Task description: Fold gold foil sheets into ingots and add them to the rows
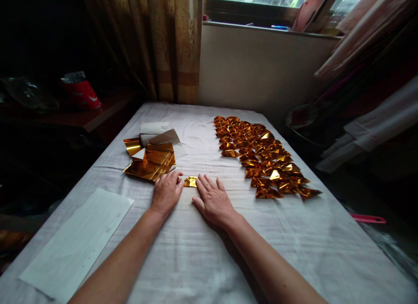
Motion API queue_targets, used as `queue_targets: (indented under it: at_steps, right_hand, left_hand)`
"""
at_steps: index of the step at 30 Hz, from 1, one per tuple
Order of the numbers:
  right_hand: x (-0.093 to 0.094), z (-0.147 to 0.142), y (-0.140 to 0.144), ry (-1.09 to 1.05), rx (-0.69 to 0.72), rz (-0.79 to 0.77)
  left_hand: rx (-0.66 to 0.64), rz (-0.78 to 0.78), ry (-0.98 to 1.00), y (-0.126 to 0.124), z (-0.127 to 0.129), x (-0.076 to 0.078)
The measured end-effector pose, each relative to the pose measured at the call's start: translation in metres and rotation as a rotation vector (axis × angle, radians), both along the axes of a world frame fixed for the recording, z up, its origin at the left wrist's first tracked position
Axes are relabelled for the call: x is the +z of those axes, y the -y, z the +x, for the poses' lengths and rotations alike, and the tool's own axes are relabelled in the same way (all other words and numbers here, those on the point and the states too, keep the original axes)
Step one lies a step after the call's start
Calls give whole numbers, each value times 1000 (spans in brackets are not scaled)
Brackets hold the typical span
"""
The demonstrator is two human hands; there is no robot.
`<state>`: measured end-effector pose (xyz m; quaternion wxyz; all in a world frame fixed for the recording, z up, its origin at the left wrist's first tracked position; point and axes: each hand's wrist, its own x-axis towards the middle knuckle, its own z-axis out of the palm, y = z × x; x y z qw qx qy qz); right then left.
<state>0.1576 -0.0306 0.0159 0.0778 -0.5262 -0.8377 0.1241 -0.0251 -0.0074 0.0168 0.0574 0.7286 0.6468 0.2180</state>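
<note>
Hands are both palm-down on the white-covered worktop, left hand and right hand close together, fingertips pressing either end of a small folded gold foil piece between them, so flat and pinning it rather than gripping. Just far-left of the left hand there's a stack of gold foil sheets, and off to the right a long spread of finished folded gold pieces. Near left lies a white paper sheet.

Two bare forearms, uncovered to the frame's lower edge; no sleeve in view. Left hand and right hand: bare, ungloved. Fingernails short and plain.
</note>
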Motion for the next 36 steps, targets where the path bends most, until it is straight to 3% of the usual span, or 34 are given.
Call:
queue_targets:
  at_steps: [4, 11, 15, 19, 26, 36]
  right_hand:
    - [1, 9, 2, 38, -77, -26]
    - [1, 9, 3, 30, -85, -49]
    - [0, 9, 3, 22, -88, -52]
    - [-1, 10, 3, 22, -83, -32]
    - [-3, 10, 3, 25, -90, -28]
    - [-2, 11, 6, 13, -123, -15]
  left_hand:
    - [-7, -10, 41, -1, -2, -2]
    - [-65, 63, 54, -1, -12, -8]
    - [-239, 157, -7, 7, -9, -7]
    - [-431, 39, -199, 14, 1, -8]
    - [-364, -120, -323, 15, 5, -10]
    - [-310, -39, -287, 27, -13, -8]
